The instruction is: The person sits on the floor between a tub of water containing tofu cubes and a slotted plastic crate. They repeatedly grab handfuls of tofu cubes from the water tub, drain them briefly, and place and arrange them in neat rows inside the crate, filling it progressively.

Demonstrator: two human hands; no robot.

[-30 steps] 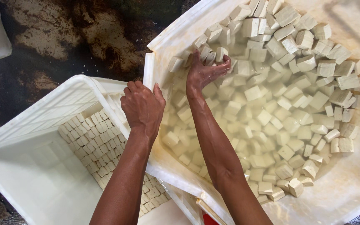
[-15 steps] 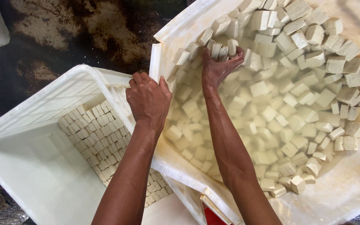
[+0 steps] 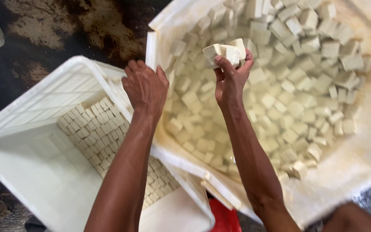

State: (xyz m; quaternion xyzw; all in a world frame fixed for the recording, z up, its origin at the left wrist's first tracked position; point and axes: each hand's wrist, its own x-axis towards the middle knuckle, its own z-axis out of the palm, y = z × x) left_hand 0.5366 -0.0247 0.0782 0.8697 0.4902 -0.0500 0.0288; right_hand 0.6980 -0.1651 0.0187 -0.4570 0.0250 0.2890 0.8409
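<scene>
- Tub (image 3: 357,172) of loose pale cubes; crate (image 3: 31,107) alongside, cubes packed in rows.
- Right hand (image 3: 230,79) pinches several cubes (image 3: 225,52).
- Left hand (image 3: 144,88) rests, apparently unclenched, on the crate's rim.

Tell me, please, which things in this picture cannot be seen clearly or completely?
- Head view: left hand shows only its back; whatever its palm touches on the crate rim is hidden.
- Tofu cubes in the right hand: exact count unclear, fingers cover some.
- Cloth-lined tub: cut off by the top and right edges.
- Red object: mostly hidden under the tub.
</scene>
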